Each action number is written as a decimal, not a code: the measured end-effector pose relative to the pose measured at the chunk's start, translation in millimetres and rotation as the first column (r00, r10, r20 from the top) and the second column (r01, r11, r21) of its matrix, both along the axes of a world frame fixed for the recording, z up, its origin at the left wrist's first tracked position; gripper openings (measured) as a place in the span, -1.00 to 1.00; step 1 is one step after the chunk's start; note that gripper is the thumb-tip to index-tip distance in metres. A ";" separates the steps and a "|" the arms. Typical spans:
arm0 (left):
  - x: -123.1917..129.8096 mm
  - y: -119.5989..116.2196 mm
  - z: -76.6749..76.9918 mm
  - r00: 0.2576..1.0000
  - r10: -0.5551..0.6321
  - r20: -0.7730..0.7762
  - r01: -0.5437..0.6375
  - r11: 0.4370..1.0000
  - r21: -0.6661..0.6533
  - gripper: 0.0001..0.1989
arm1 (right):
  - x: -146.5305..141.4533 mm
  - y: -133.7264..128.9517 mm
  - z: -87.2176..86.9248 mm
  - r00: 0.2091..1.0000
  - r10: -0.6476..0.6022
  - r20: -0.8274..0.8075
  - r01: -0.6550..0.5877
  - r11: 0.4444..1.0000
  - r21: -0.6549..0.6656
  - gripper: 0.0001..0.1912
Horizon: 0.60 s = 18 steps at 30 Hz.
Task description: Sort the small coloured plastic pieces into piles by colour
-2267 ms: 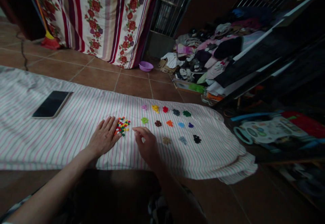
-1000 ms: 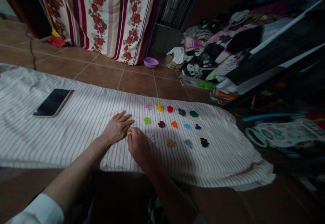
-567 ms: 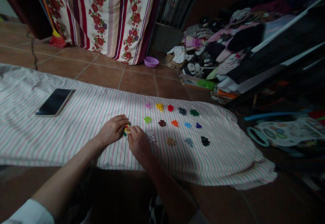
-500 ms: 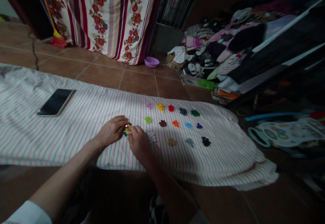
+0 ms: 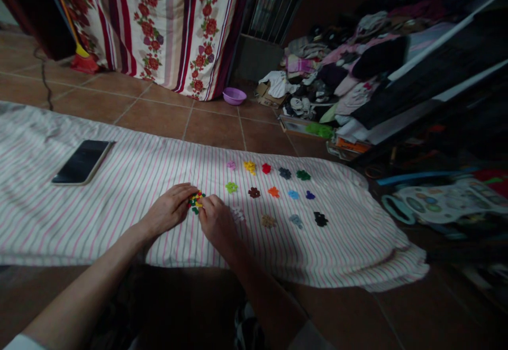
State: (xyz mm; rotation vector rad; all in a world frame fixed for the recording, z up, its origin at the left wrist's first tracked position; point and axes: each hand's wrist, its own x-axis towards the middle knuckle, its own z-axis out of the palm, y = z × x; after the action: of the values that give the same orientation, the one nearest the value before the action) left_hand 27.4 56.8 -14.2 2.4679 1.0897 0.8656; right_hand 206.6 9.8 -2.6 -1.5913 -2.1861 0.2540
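Note:
Between my two hands lies a mixed heap of small red, yellow and green pieces (image 5: 196,201) on the striped cloth (image 5: 135,196). My left hand (image 5: 171,205) rests flat at the heap's left side, its fingers stretched out along the edge. From the right, my right hand (image 5: 215,220) touches the heap with bent fingers and thumb pressed together; whatever is between them is too small to name. Just right of that hand is a cluster of white pieces (image 5: 238,213). Lime green pieces (image 5: 231,187) sit beyond it.
Further right, single-colour clusters stand in rows, among them brown (image 5: 254,192), orange (image 5: 273,192), tan (image 5: 269,221) and black (image 5: 320,219). A phone (image 5: 82,163) lies at left. Beyond the cloth are a purple basin (image 5: 234,95) and piled clothes (image 5: 337,64).
More of the mixed heap shows between my hands, with its red and yellow pieces plainer. My left hand has shifted slightly away from it. The whole view has shifted a little.

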 end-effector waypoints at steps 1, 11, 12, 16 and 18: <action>0.2 0.3 -0.5 1.000 -0.008 -0.001 0.008 1.000 0.004 -0.61 | 0.2 0.0 -0.5 1.000 0.000 -0.005 0.000 1.000 0.006 -0.82; 3.9 1.6 -4.1 0.999 -0.026 -0.023 0.027 0.999 0.039 -0.63 | 2.5 -0.8 -2.2 0.999 0.011 -0.049 -0.008 0.998 0.056 -0.83; 4.2 2.0 -3.8 0.999 -0.027 -0.028 0.028 0.999 0.042 -0.63 | 3.1 -1.2 -1.8 0.998 0.012 -0.061 -0.008 0.998 0.060 -0.83; 8.3 3.1 -1.0 0.999 -0.020 -0.042 0.022 0.998 0.051 -0.62 | 6.8 -1.9 0.8 0.995 0.004 -0.099 0.003 0.998 0.069 -0.80; 12.1 3.0 0.5 0.998 -0.015 -0.057 0.018 0.999 0.049 -0.62 | 9.6 -1.6 3.2 0.994 -0.004 -0.107 0.012 0.997 0.074 -0.78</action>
State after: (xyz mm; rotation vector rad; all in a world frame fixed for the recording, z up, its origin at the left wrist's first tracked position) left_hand 39.5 59.8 -13.7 2.5532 1.0772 0.8317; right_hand 216.2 8.1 0.6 -1.5103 -2.0835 0.2465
